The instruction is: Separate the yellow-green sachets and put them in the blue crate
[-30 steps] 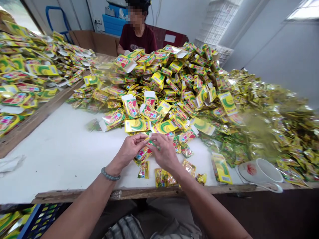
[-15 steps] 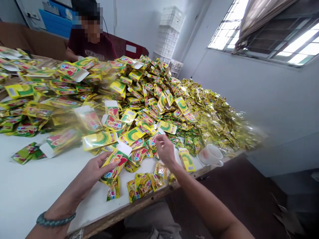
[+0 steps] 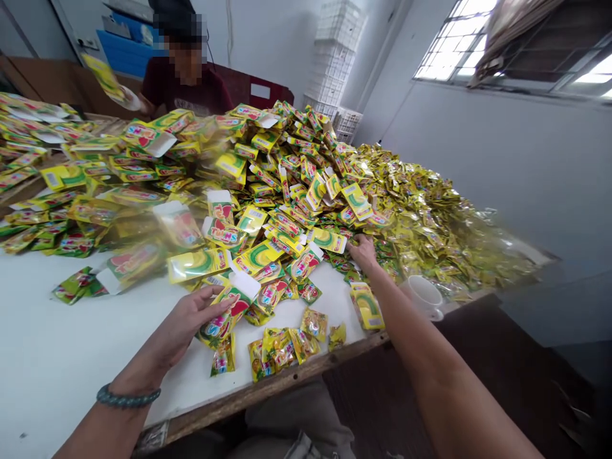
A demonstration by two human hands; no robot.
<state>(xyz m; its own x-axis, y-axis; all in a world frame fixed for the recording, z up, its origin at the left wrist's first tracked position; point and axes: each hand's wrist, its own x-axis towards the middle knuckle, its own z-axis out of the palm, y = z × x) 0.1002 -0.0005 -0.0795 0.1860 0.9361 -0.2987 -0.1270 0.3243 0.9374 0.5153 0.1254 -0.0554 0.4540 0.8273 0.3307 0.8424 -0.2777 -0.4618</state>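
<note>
My left hand (image 3: pixel 189 319) holds a small yellow and green carton (image 3: pixel 228 310) with its white flap open, just above the white table (image 3: pixel 57 357). My right hand (image 3: pixel 363 250) reaches forward into the heap of small yellow sachets (image 3: pixel 430 223), its fingers curled among them; what it grips is hidden. A few loose sachets (image 3: pixel 282 347) lie by the table's near edge. A flat yellow carton (image 3: pixel 367 306) rests beside my right forearm.
A big pile of yellow-green cartons (image 3: pixel 268 172) covers the table's middle and back. A white cup (image 3: pixel 425 294) stands near the right edge. A person in a dark red shirt (image 3: pixel 186 86) sits across, holding up a carton. White crates (image 3: pixel 335 44) are stacked behind.
My right hand has left the carton and stretched forward and right into the sachet heap. My left hand keeps hold of the carton. The view swung to the right.
</note>
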